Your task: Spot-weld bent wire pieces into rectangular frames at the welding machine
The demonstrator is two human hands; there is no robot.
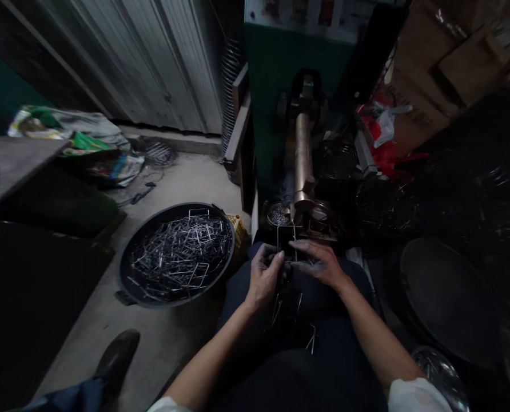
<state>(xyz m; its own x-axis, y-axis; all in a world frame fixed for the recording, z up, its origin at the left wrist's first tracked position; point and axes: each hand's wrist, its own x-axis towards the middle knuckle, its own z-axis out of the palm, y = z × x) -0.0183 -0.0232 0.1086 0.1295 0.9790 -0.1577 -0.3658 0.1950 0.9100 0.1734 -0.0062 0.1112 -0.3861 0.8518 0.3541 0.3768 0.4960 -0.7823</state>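
Observation:
A thin bent metal wire frame [278, 236] stands between my two hands, its upper end close under the machine's copper-coloured rod [303, 160]. My left hand [262, 276] pinches its lower left part between thumb and fingers. From the other side, my right hand [323, 264] closes its thumb and fingers on the right part of the wire; its fingertips are partly in shadow. Several more bent wires [312, 339] lie on my lap below the hands. Beside the rod's tip sits a small round dish of tiny metal pieces [278, 214].
To the left on the floor stands a wide black basin [123, 252] heaped with bent wires, a yellow crate [238, 229] behind it. A round dark lid-like shape [447, 297] and a shiny bowl [441, 372] are at the right. Cardboard boxes [426, 68] rise behind.

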